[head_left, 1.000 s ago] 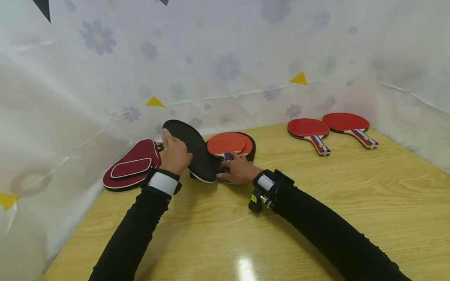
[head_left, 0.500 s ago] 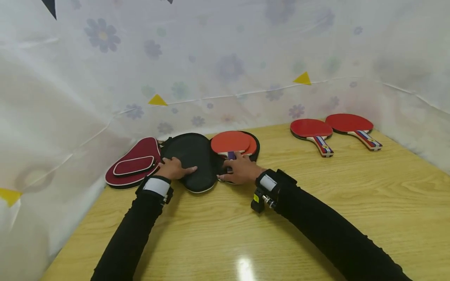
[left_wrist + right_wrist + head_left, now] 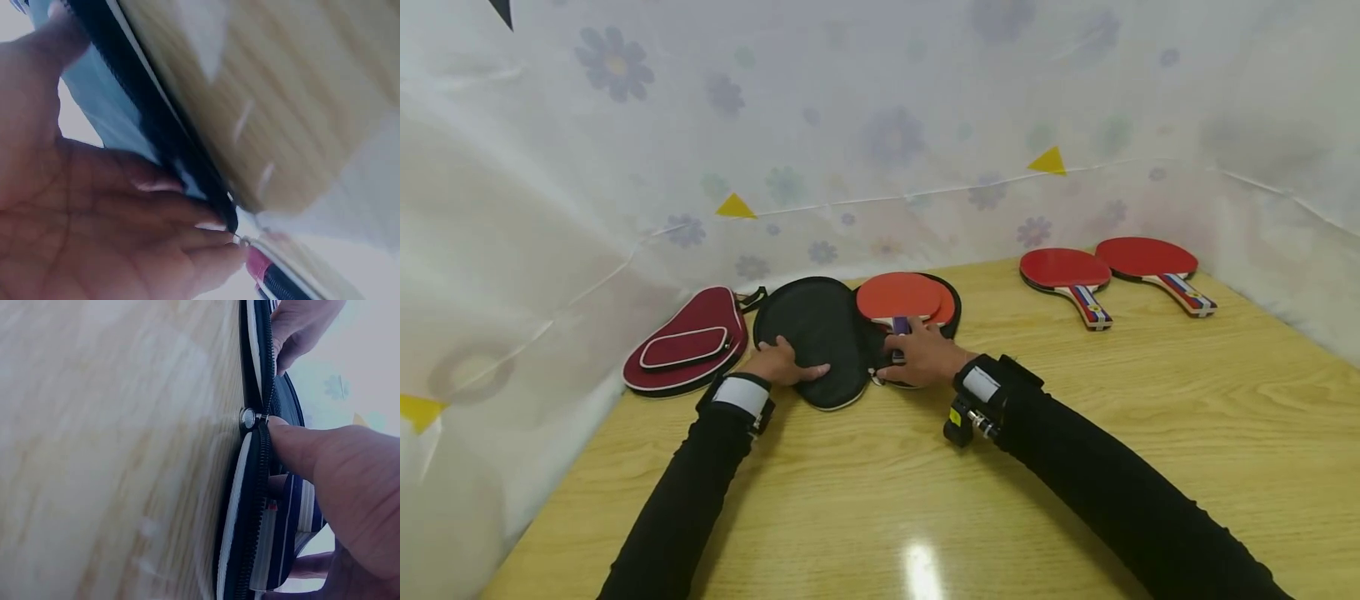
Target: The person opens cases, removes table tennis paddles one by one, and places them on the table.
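Observation:
A paddle case lies unzipped and spread out, its black inner flap (image 3: 811,312) folded flat to the left. My left hand (image 3: 775,364) rests on that flap's left front edge, thumb stretched across it; in the left wrist view its fingers touch the edge. Two orange-red table tennis paddles (image 3: 895,294) overlap in the case's right half (image 3: 956,310). My right hand (image 3: 925,356) lies over the blue-striped handle (image 3: 284,531). In the right wrist view its thumb presses the zipped rim beside a round metal zipper pull (image 3: 248,417). Its other fingers are partly hidden behind the handle.
A burgundy paddle case (image 3: 692,312) with a white-piped pocket lies left of the black flap. Two red paddles (image 3: 1063,268) with striped handles lie at the back right of the wooden table (image 3: 1075,400). A flowered sheet (image 3: 887,183) hangs behind.
The black flap, tilted up a second ago, has come down flat to the left. My left hand has lowered with it. The right hand has stayed over the paddle handle.

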Demonstrator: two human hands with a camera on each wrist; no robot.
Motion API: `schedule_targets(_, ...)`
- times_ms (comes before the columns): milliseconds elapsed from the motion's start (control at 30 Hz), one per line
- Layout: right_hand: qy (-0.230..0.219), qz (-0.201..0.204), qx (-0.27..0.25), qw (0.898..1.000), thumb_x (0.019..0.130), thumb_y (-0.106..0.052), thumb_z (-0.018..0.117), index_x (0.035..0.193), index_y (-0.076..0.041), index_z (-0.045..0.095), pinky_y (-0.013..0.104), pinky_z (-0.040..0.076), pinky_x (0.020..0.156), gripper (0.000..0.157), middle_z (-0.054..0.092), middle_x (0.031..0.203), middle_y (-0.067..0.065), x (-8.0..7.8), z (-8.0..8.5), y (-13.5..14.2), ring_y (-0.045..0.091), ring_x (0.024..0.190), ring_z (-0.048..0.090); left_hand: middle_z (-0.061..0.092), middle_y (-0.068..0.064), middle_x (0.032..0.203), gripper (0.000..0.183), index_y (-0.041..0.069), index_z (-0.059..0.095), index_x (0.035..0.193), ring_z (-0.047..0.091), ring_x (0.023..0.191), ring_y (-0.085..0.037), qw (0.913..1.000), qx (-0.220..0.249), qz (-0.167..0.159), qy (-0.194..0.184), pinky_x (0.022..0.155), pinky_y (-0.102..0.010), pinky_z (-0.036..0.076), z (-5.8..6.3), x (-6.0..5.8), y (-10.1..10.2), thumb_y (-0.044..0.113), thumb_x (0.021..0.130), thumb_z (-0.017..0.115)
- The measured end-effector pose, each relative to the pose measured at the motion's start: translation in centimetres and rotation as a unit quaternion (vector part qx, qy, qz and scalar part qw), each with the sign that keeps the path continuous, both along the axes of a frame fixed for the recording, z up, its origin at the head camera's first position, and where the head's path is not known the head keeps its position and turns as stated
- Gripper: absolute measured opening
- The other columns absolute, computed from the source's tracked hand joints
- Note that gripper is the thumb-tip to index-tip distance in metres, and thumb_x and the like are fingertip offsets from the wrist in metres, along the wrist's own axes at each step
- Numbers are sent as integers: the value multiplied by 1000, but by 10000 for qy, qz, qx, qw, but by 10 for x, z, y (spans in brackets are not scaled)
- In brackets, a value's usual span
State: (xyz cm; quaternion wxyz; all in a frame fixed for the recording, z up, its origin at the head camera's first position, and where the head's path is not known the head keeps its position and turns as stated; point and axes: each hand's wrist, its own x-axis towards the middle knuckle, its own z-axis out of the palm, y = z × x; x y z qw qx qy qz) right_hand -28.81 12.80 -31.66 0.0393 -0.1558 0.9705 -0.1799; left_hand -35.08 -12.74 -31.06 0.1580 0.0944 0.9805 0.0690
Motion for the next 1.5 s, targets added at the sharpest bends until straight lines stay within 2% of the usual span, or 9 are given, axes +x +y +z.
schedule_targets(133,49,77,54,9999,99,-41,63,131,-14,62,59,45,99,42,32,151,30,-1,1,-1,52,133,37,18,-44,155,111,-18,8,153,21,146,-53,9985,-537,-97,-81,115,-58,28,3,1,1,67,96,50)
schedule_targets(233,61,73,76,9999,99,-40,64,131,-14,63,58,45,99,42,32,151,30,-2,1,-1,51,133,38,13,-41,158,114,-15,8,155,23,146,-51,9969,-760,-202,-86,114,-58,31,6,2,4,69,93,54)
schedule_targets(467,202,242,79,9995,98,-45,63,129,-15,63,55,48,96,43,38,144,29,-6,-4,0,48,125,43,-1,-33,163,119,3,0,162,16,149,-50,9922,-827,-930,-47,114,-61,28,12,5,16,65,87,68)
schedule_targets(600,264,330,81,9991,100,-47,60,133,-13,62,57,45,100,47,39,145,30,-6,-3,-1,49,130,41,-3,-34,163,120,8,-6,162,22,146,-52,9903,-995,-939,-261,112,-62,31,16,2,22,65,87,67)
schedule_targets(800,299,377,-106,9988,109,-38,45,141,-2,56,62,28,114,50,50,145,26,-5,3,-6,48,145,27,-2,-35,162,121,9,-8,162,32,142,-53,9879,-1214,-912,-327,109,-65,34,14,0,25,67,86,66)
schedule_targets(933,555,-88,-302,9980,108,-36,47,139,5,52,55,43,103,52,56,131,26,-4,4,-10,44,127,50,-1,-35,162,121,9,-6,162,35,139,-54,9887,-1180,-889,-252,108,-65,34,13,1,28,66,86,68)
schedule_targets(1133,1093,-1094,-183,9878,100,-30,61,122,8,58,52,54,81,44,58,111,27,-3,0,-14,42,99,60,-1,-35,162,120,8,-5,163,36,139,-54,9891,-1135,-895,-277,109,-63,35,10,2,32,64,86,69)
schedule_targets(1267,1318,-1023,49,9860,96,-18,61,110,9,62,47,56,71,30,62,98,24,-6,0,-18,37,82,63,-2,-35,162,120,9,-5,163,37,139,-54,9896,-1133,-857,-228,108,-63,36,10,2,33,63,86,70)
schedule_targets(1500,988,-944,244,9903,96,-13,62,108,8,62,38,52,60,24,63,85,17,-8,9,-25,31,69,64,-2,-35,162,121,9,-5,163,37,139,-54,9890,-1202,-839,-212,108,-62,36,9,-2,35,62,85,71)
